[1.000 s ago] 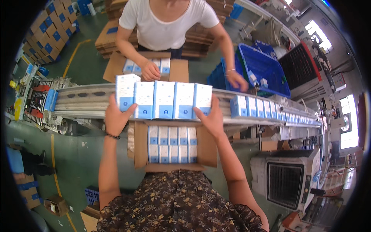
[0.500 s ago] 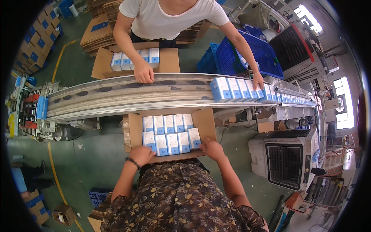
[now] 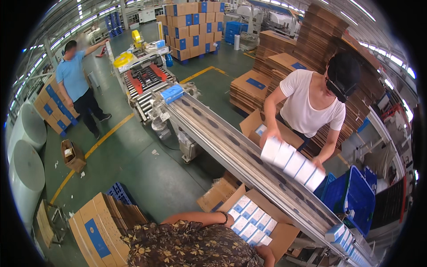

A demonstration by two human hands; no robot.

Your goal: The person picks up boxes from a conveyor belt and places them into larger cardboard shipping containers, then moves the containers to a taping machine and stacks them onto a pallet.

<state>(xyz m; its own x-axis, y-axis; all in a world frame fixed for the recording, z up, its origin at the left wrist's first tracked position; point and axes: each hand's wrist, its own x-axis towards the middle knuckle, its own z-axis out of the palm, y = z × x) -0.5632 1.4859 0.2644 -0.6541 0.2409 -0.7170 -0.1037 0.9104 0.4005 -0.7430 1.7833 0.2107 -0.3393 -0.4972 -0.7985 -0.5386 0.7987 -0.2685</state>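
An open cardboard carton [image 3: 284, 236] sits at my front, below the conveyor. Two rows of small white-and-blue boxes [image 3: 250, 218] stand packed inside it. At the carton's left side is my left hand [image 3: 229, 220], with a dark beaded bracelet on its wrist; its fingers are mostly hidden. My right hand [image 3: 267, 254] is by the near right corner, close to the last boxes, and its fingers do not show clearly. Across the conveyor a co-worker in a white top holds a row of white boxes [image 3: 291, 162] between both hands.
The conveyor [image 3: 231, 144] runs diagonally past the carton, with more boxes [image 3: 342, 238] at its lower right end. Flat cartons [image 3: 95, 231] are stacked at my left. A blue crate [image 3: 353, 198] stands beyond the belt. Another person in blue [image 3: 73, 82] stands far left.
My view has swung left and up, so the carton now appears lower right. The co-worker has lifted a row of boxes off the conveyor. Both my hands remain by the carton.
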